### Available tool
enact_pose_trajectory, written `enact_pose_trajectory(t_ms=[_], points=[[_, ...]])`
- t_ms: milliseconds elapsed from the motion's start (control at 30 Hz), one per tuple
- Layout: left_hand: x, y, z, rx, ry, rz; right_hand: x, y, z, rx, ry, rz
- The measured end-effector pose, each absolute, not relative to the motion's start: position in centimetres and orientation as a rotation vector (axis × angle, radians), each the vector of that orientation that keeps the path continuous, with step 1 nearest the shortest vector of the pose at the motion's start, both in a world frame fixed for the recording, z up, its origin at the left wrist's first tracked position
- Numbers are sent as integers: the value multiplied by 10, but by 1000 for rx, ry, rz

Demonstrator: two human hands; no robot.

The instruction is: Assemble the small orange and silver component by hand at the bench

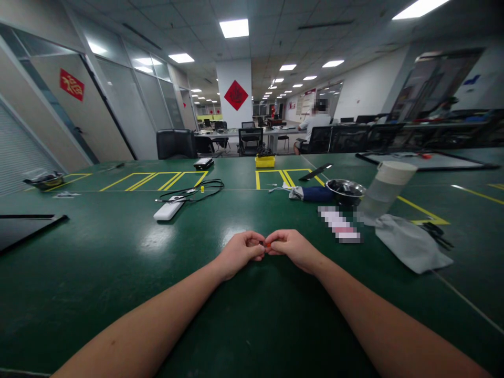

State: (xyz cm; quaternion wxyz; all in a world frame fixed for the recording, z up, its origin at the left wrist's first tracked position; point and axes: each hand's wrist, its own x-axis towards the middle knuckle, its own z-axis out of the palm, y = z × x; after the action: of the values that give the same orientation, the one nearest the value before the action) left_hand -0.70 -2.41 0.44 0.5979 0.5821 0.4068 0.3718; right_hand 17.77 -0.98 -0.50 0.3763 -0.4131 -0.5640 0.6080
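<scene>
Both hands meet fingertip to fingertip over the green table [129, 294], close to the middle of the view. My left hand [242, 253] is closed in a pinch on a small dark piece [261, 243], mostly covered by the fingers. Between the thumb and fingers of my right hand [290, 248] shows a small orange-red piece [268, 245]. The two pieces sit right beside each other; whether they are joined I cannot tell. Their exact kind is too small to make out.
A white power bank [169, 210] with a black cable [208, 185] lies ahead left. To the right are a steel bowl [345, 193], a water bottle [385, 191], a grey cloth pouch [409, 244] and a blurred-out card. A yellow box [265, 161] stands farther back; a person sits beyond.
</scene>
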Motion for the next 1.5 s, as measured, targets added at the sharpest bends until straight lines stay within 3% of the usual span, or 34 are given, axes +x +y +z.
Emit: enact_pose_trajectory(t_ms=[467, 867, 1500], points=[[-9, -24, 4, 1306, 879, 837, 179, -12, -2, -1014, -1545, 1532], [-11, -17, 3, 928, 865, 944, 180, -9, 2, -948, -1048, 1778], [-11, -18, 2, 959, 855, 931, 180, -9, 3, -939, -1040, 1784]])
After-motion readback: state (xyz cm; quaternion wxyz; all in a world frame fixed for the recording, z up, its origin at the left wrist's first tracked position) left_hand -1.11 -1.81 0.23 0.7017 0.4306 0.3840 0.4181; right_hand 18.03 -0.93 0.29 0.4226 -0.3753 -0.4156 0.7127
